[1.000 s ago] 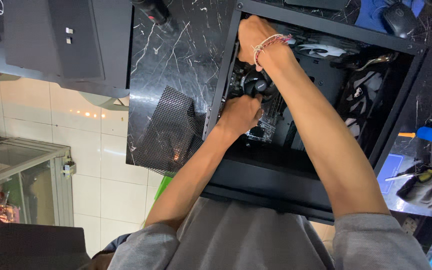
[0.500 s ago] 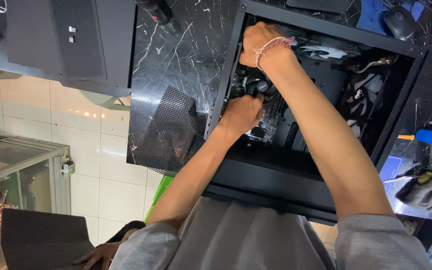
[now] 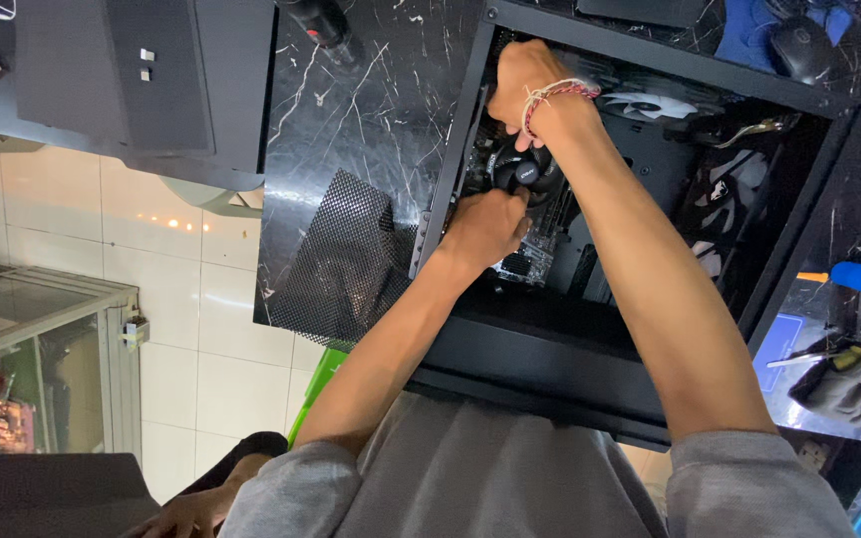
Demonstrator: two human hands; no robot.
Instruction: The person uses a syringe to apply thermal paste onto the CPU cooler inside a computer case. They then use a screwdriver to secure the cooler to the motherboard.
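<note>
At frame centre, your left hand point(image 3: 485, 227) and right hand point(image 3: 528, 85) both grip the black cooler point(image 3: 523, 169), seemingly seated but perhaps not yet fastened.

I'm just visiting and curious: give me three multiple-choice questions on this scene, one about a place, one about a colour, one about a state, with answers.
1. Where are both hands working?
A. Inside the open black computer case
B. On the mesh panel
C. On the computer mouse

2. What colour is the small fan deep in the case?
A. Red
B. White
C. Green

3. How does the case stand?
A. Closed up
C. Wrapped in plastic
B. Side open, its insides showing

Answers:
1. A: the left hand and the right hand both reach into the computer case, at the round black cooler.
2. B: the small fan has white blades.
3. B: the board and cables show, and the mesh panel lies on the marble table.
</note>
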